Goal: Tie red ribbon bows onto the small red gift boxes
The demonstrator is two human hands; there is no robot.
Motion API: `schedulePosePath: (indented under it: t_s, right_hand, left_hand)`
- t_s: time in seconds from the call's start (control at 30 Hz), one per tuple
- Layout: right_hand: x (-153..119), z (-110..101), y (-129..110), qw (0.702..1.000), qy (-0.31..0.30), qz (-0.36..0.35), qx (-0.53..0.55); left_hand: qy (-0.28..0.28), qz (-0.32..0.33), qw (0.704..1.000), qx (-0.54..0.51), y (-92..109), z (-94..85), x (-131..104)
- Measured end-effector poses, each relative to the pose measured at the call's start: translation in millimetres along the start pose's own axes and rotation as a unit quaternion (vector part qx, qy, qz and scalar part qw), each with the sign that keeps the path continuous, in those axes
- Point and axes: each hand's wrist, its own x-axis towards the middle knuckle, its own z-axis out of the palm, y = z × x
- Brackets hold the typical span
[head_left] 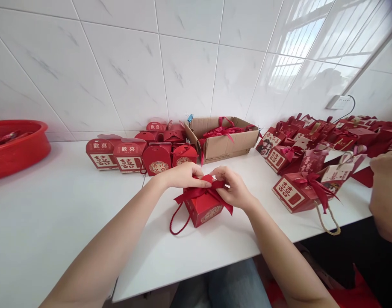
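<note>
In front of me a small red gift box (204, 207) with a gold round print stands on the white table. A dark red ribbon (186, 196) lies across its top, tails hanging to both sides, and a twisted cord handle (179, 222) loops out at the left. My left hand (184, 175) pinches the ribbon at the top of the box from the left, thumb pointing inward. From the right, my right hand (231, 184) has its fingers curled closed on the ribbon's bow part. The ribbon's middle is partly hidden by my fingers.
Several red gift boxes (129, 158) stand behind on the left. A cardboard carton (229, 147) holds red ribbons at the back. More boxes (293, 192) crowd the right, near another person's hand (386, 175). A red basin (19, 149) sits far left; a tiled wall (128, 64) rises behind.
</note>
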Motion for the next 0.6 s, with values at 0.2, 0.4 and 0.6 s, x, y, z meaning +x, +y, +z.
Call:
schedulePosePath:
  t_s: [0.2, 0.4, 0.6]
  right_hand:
    - [-2, -3, 6, 0.999, -0.028, -0.009, 0.016]
    - [-3, -6, 8, 0.998, -0.053, 0.001, 0.018]
    - [-4, -8, 10, 0.997, -0.074, 0.006, 0.017]
  left_hand:
    - [-0.006, 0.038, 0.999, -0.007, -7, -0.8, 5]
    - [-0.031, 0.043, 0.999, -0.011, -12, -2.9, 5]
    - [-0.039, 0.046, 0.998, -0.001, -10, -5.3, 3]
